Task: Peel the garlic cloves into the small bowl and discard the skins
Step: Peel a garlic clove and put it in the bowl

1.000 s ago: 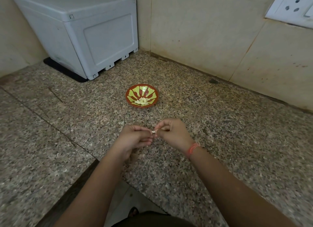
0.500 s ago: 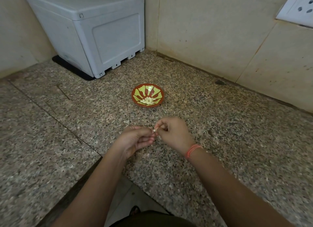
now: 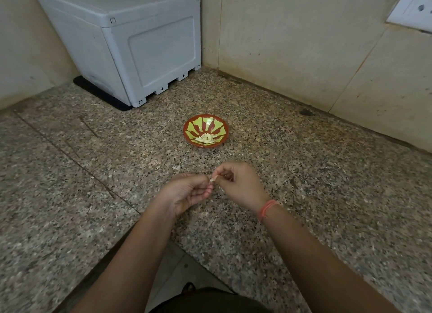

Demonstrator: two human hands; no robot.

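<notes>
Garlic clove (image 3: 212, 179), small and pale, was pinched in the grip of left hand (image 3: 187, 193) and right hand (image 3: 238, 186) above the speckled granite worktop (image 3: 304, 172), near the red-and-green small bowl (image 3: 194, 128); holding it steady left while the right stripped skin seemed best.

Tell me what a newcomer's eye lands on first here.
The red-and-green small bowl in the middle of the granite counter, with peeled cloves inside. Just in front of it, the left hand and right hand pinch one garlic clove between them. A grey box sits in the back left corner.
</notes>
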